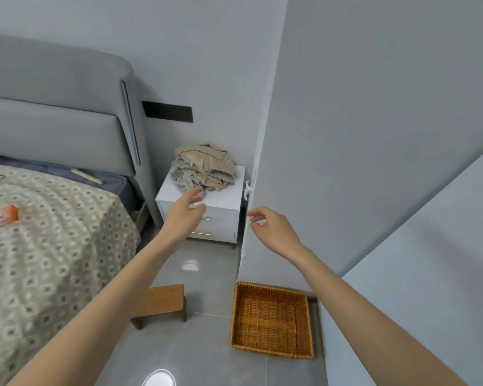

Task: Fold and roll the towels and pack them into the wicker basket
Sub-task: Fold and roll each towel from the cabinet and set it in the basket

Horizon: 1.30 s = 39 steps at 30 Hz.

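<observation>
A crumpled heap of beige and grey towels (204, 168) lies on top of a white nightstand (223, 201) in the corner beside the bed. My left hand (186, 213) is stretched toward the heap, fingers relaxed, its fingertips just below the towels' front edge and holding nothing. My right hand (268, 227) hovers to the right at about the same height, in front of the wall corner, fingers loosely curled and empty. The wicker basket (236, 316) sits on the floor at the lower right, against the wall, with nothing inside.
A bed with a patterned cover (53, 246) fills the left side, with a grey headboard (59, 107) behind it. A small wooden stool (162, 302) stands on the grey tiled floor between bed and basket. A wall corner (251, 218) juts out right of the nightstand.
</observation>
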Each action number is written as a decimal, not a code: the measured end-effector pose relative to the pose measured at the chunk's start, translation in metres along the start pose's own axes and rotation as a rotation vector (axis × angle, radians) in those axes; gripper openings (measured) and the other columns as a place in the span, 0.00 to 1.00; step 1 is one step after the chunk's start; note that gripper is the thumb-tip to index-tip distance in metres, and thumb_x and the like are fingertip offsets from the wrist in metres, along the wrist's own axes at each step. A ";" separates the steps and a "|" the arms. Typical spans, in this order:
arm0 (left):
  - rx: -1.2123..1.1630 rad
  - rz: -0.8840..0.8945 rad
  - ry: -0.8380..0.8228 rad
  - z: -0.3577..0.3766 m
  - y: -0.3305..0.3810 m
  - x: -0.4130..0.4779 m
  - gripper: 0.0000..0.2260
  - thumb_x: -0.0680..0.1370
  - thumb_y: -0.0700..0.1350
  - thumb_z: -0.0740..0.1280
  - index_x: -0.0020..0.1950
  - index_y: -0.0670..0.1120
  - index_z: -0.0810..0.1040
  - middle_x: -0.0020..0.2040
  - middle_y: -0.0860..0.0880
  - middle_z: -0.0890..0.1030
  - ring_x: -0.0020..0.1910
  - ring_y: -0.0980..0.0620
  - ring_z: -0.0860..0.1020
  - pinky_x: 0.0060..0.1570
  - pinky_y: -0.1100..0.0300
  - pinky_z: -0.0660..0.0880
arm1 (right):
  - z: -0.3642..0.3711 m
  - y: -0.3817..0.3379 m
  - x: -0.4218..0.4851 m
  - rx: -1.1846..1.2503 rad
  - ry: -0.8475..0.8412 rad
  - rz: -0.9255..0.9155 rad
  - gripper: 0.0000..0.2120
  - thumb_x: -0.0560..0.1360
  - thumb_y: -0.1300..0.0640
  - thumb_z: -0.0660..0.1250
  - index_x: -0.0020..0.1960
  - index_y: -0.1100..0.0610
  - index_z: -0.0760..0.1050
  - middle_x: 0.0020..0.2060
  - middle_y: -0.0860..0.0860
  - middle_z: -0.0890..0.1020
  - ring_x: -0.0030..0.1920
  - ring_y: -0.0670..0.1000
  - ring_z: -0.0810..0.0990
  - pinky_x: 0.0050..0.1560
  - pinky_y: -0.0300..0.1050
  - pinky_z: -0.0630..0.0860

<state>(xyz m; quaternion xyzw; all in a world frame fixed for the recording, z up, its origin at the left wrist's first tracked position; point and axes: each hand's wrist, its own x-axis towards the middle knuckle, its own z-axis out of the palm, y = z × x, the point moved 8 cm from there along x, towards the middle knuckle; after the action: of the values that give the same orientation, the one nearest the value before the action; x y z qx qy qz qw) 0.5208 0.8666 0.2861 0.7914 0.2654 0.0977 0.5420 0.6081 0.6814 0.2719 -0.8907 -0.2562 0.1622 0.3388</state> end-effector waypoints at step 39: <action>-0.079 0.059 -0.020 -0.103 0.028 0.360 0.21 0.81 0.39 0.58 0.74 0.49 0.64 0.69 0.49 0.71 0.58 0.57 0.69 0.53 0.61 0.67 | 0.034 -0.095 0.349 0.192 0.202 0.089 0.16 0.78 0.61 0.60 0.65 0.53 0.71 0.63 0.47 0.75 0.60 0.48 0.75 0.59 0.41 0.70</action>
<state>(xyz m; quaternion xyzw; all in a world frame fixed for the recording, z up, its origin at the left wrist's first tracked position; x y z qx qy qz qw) 0.7869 1.1313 0.3037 0.7777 0.2325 0.1159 0.5725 0.8446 0.9576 0.2723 -0.8764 -0.1643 0.1103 0.4390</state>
